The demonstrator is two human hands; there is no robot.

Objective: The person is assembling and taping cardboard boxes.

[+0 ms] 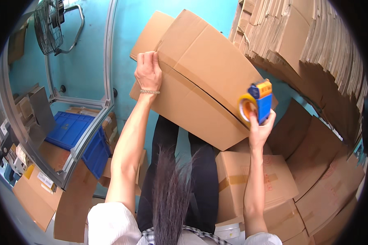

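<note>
The big brown cardboard box [200, 81] rests tilted across the person's lap, flaps closed, seam running between both hands so it can be sealed. The left hand [148, 72] lies on its far-left corner, fingers curled over the edge, steadying it. The right hand [261, 127] is closed around a blue tape dispenser [257, 102] with an orange roll, held at the seam's right end. Below that hand sit taped cartons [253, 179]; beyond it, stacked flat cardboard [315, 36]; left of the left hand, blue crates [75, 134].

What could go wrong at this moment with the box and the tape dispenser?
The cardboard box sits tilted on the lap, steadied only by the left hand at its far end; it might slide off. The tape dispenser, in the right hand, meets the flap seam at the edge, so tape may start crooked.
</note>
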